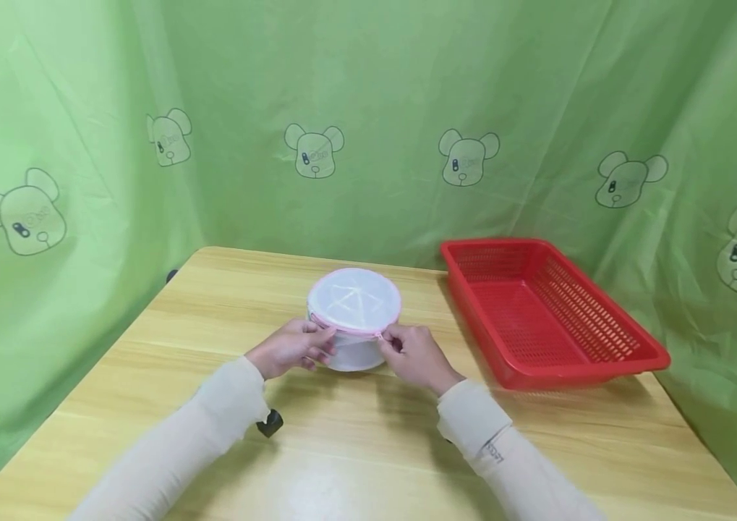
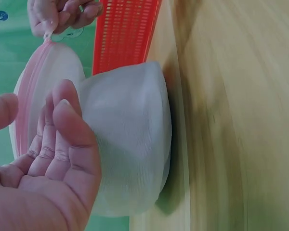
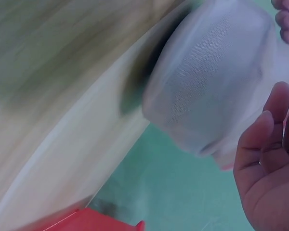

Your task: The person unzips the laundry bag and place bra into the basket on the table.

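Observation:
A round white mesh laundry bag (image 1: pixel 355 300) with a pink zipper (image 2: pixel 30 96) round its top stands on the wooden table. At its near left edge, my left hand (image 1: pixel 293 347) holds the rim, thumb above and fingers below. My right hand (image 1: pixel 416 354) pinches the zipper pull (image 2: pixel 47 36) at the near right edge. The mesh side (image 3: pixel 207 72) bulges out below the rim in the right wrist view. What lies inside the bag, if anything, cannot be made out.
A red perforated plastic basket (image 1: pixel 508 365) stands on the right side of the table (image 1: pixel 342 449). Green curtains (image 1: pixel 381 72) with printed bear heads hang behind and at both sides. A small black object (image 1: pixel 270 423) shows beside the left sleeve.

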The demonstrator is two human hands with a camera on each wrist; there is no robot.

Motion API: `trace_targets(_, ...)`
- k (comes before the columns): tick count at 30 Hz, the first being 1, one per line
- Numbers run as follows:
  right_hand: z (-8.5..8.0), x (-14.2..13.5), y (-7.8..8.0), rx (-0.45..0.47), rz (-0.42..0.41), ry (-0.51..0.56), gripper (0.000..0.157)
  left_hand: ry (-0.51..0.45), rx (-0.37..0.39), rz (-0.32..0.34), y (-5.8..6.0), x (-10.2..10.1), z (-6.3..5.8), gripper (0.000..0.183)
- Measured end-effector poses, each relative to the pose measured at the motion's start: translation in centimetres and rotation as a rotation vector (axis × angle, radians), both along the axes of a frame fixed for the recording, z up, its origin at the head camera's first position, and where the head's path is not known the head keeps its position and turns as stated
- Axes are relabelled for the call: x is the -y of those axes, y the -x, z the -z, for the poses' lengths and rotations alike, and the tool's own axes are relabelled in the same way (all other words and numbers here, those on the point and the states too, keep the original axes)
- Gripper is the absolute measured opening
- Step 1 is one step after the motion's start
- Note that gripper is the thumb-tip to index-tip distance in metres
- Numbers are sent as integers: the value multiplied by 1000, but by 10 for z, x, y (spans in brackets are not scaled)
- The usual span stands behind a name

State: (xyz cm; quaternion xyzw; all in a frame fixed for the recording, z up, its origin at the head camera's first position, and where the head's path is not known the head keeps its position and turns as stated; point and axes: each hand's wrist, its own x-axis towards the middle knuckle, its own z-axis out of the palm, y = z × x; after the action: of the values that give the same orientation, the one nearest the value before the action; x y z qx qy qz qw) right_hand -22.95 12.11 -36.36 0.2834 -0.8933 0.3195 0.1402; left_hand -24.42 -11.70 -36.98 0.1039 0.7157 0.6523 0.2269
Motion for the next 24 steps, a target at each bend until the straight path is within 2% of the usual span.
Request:
trace_targets(11,4,16,-8,-23,-65,-9,25,-35,14,10,-1,-18,5,52)
trace_targets(15,5,19,-10,-23,-90,-26,25,-58,21,-25,-2,-23,5,45)
trace_targets(20,5,19,-9,-7,-77,-44,23,-27,1,-88,-2,-26,0,35)
trace_targets(24,5,15,-9,-1,-53,-56,22,0,3,-88,-1,-27,-3,34)
